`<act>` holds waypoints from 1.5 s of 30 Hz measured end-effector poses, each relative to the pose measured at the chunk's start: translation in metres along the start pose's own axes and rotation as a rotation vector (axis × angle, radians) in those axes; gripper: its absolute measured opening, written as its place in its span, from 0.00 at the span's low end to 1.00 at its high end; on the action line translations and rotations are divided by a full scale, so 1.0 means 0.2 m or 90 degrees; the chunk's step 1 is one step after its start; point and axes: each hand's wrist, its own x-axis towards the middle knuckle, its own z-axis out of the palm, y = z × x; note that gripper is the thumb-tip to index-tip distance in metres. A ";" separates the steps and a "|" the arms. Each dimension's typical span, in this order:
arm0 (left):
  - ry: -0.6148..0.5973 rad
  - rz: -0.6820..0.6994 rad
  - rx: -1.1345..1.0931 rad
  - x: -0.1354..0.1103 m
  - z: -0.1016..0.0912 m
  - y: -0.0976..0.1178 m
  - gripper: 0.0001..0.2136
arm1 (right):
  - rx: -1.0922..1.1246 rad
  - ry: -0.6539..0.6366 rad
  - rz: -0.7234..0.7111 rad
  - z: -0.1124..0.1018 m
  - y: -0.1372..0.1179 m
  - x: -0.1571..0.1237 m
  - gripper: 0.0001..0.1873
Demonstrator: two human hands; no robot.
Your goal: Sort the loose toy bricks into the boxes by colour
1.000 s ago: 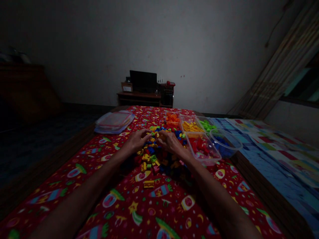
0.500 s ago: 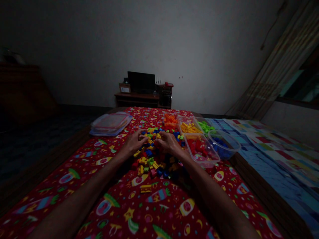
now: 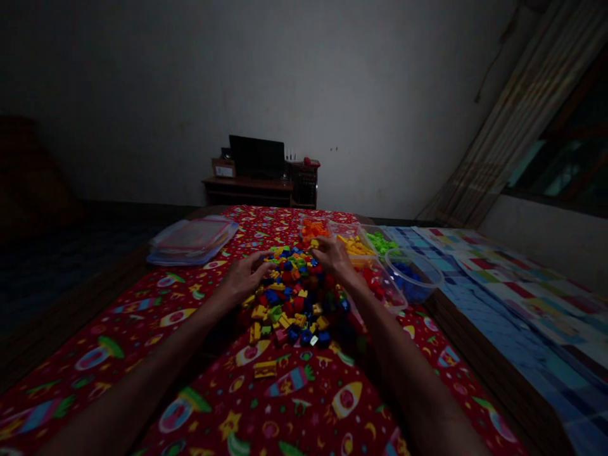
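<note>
A mixed pile of toy building blocks (image 3: 285,297) in yellow, blue, red and green lies mid-table. My left hand (image 3: 244,275) is at the pile's left edge, its thumb and fingers apart with nothing visible between them. Above the far right part of the pile, my right hand (image 3: 335,256) pinches a yellow building block (image 3: 314,243) at its fingertips. Close beyond that hand stand a tub of orange blocks (image 3: 315,228) and a tub of yellow blocks (image 3: 355,246). My right forearm partly hides the tub of red blocks (image 3: 377,284).
Green blocks (image 3: 380,242) fill another tub, and a round tub (image 3: 434,278) holds blue ones. Stacked lids (image 3: 192,239) lie at the left on the red patterned cloth (image 3: 223,386). One yellow block (image 3: 265,369) sits apart, nearer me. A monitor (image 3: 257,156) stands beyond the table.
My right hand has risen from the pile toward the tubs with a yellow block in its fingertips. The hands are farther apart. The whole view has shifted slightly.
</note>
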 end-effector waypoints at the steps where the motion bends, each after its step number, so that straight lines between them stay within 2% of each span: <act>1: 0.003 0.015 0.019 0.00 -0.01 0.00 0.25 | -0.046 0.026 0.020 -0.05 0.05 0.04 0.10; 4: 0.023 0.028 0.097 -0.01 -0.05 0.03 0.22 | -0.185 0.049 0.111 -0.20 0.19 0.18 0.10; 6: 0.046 0.032 0.179 -0.03 -0.08 0.05 0.20 | -0.245 0.008 0.160 -0.28 0.26 0.24 0.13; 8: 0.055 0.035 0.250 -0.03 -0.10 0.06 0.19 | -0.291 -0.013 0.169 -0.32 0.29 0.26 0.18; 10: 0.053 0.035 0.295 -0.03 -0.13 0.03 0.18 | -0.318 0.012 0.135 -0.32 0.27 0.25 0.19; 12: 0.046 0.034 0.319 -0.01 -0.15 -0.02 0.18 | -0.299 0.043 0.075 -0.28 0.20 0.20 0.17; 14: 0.039 0.044 0.331 0.02 -0.17 -0.08 0.17 | -0.234 0.021 0.013 -0.22 0.09 0.13 0.16; 17: 0.018 0.072 0.349 0.03 -0.17 -0.16 0.14 | -0.147 -0.114 -0.048 -0.08 -0.10 0.01 0.13; 20: -0.032 0.106 0.371 0.01 -0.15 -0.20 0.14 | -0.180 -0.234 -0.092 0.07 -0.24 -0.10 0.12; 23: -0.057 0.134 0.390 -0.02 -0.14 -0.19 0.13 | -0.262 -0.286 -0.128 0.20 -0.29 -0.17 0.13; 26: -0.036 0.135 0.385 -0.05 -0.14 -0.15 0.13 | -0.305 -0.311 -0.145 0.27 -0.27 -0.21 0.15; 29: -0.019 0.116 0.366 -0.05 -0.15 -0.10 0.14 | -0.289 -0.310 -0.162 0.28 -0.24 -0.22 0.12; 32: -0.036 0.138 0.345 -0.03 -0.12 -0.09 0.14 | -0.254 -0.284 -0.151 0.25 -0.25 -0.22 0.11; 37: -0.049 0.251 0.310 0.00 0.01 -0.16 0.12 | -0.217 -0.219 -0.028 0.16 -0.29 -0.18 0.12; 39: -0.056 0.266 0.291 0.00 0.04 -0.20 0.12 | -0.182 -0.178 0.013 0.14 -0.28 -0.16 0.14; 42: -0.051 0.233 0.283 0.00 0.06 -0.21 0.14 | -0.090 -0.130 0.037 0.14 -0.25 -0.13 0.13; 45: -0.027 0.177 0.284 0.00 0.06 -0.18 0.11 | -0.013 -0.116 0.056 0.15 -0.21 -0.12 0.14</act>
